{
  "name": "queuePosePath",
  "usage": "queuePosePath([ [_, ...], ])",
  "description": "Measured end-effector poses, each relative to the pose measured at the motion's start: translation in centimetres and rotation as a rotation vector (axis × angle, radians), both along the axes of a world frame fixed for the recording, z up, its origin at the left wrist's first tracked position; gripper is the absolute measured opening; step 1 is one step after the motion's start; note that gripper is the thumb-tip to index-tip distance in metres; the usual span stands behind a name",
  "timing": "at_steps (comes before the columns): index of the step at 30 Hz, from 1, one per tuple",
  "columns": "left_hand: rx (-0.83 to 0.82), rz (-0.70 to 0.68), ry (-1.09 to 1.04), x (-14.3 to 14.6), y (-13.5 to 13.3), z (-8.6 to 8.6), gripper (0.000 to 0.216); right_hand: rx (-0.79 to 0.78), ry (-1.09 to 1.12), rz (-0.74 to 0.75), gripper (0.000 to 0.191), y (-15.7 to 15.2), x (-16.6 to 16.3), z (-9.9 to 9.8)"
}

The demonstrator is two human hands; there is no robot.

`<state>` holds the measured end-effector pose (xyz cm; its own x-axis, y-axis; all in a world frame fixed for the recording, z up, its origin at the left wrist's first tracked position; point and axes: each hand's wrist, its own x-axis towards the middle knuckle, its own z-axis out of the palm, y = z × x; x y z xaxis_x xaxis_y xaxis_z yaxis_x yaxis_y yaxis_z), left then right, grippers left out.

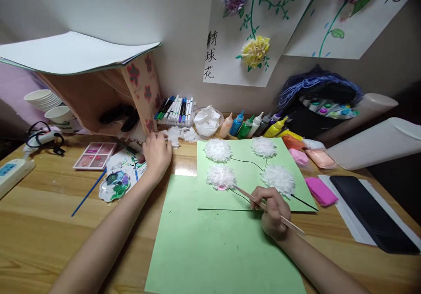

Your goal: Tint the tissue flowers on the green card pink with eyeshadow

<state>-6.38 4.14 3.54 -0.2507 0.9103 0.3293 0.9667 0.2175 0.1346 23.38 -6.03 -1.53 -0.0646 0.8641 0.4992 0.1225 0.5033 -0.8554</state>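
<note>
My right hand (272, 210) grips a pale wooden-handled paintbrush (292, 226), its tip beside a white paper flower (221, 176) with a pink patch on its lower edge. That flower and several other white ruffled ones are on a light green sheet (243, 200), with thin dark stems drawn between them. My left hand (158, 154) rests on the table, fingers stretched toward the patterned box, near torn white paper scraps (174, 135). Beside its wrist lie a paint-smeared palette (115, 185) and a pink four-pan palette (95, 155).
A larger green sheet (204, 246) lies underneath. Paint bottles (245, 127), markers (177, 109) and a bowl of white paper (208, 121) line the wall. At right are a black phone-like slab (371, 213) and a pink packet (321, 191). A blue brush (88, 193) lies left.
</note>
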Motion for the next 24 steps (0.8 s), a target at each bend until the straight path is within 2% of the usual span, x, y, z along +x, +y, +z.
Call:
queuePosePath([
  [4,-0.069,0.062,-0.095,-1.3,0.9,-0.8,0.029,0.003,-0.007,0.008,0.028,0.0,0.0,-0.1],
  [8,-0.088,0.013,-0.231,-1.7,1.3,-2.0,0.021,0.01,0.003,0.008,0.027,0.1,0.0,-0.4],
  [11,-0.035,-0.024,-0.265,-1.7,1.2,-2.1,0.016,0.01,0.015,0.0,0.026,0.2,0.1,-0.6],
  [15,0.067,-0.039,-0.368,-1.5,0.9,-1.0,0.014,0.003,0.014,-0.016,0.027,0.2,0.1,-0.6],
  [20,0.105,-0.026,-0.514,-1.3,0.8,0.6,0.011,0.009,-0.001,-0.043,0.028,0.2,0.0,-0.5],
  [24,0.25,-0.072,-0.555,-0.2,0.3,2.3,0.006,0.007,-0.048,-0.07,0.03,0.3,-0.1,-0.4],
])
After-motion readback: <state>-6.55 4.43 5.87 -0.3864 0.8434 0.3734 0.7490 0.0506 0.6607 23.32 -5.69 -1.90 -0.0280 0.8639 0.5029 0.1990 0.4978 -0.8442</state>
